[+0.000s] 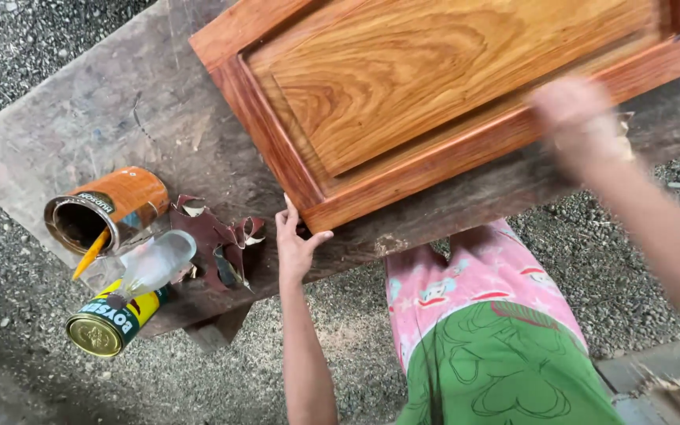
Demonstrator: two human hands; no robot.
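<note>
Sanding step: wooden door panel (pixel 450 102) is braced at its corner by open left hand (pixel 297 244); blurred right hand (pixel 580 118) rubs the frame, grip unclear. Steady bracing is needed next.

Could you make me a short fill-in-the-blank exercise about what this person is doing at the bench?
1. The left hand steadies the wooden panel at its ____.
2. The blurred right hand is on the panel's ____ edge.
3. A stick rests inside the open orange ____.
4. Worn sandpaper sheets lie between the panel and the ____.

Missing words: corner; near; can; cans
</note>
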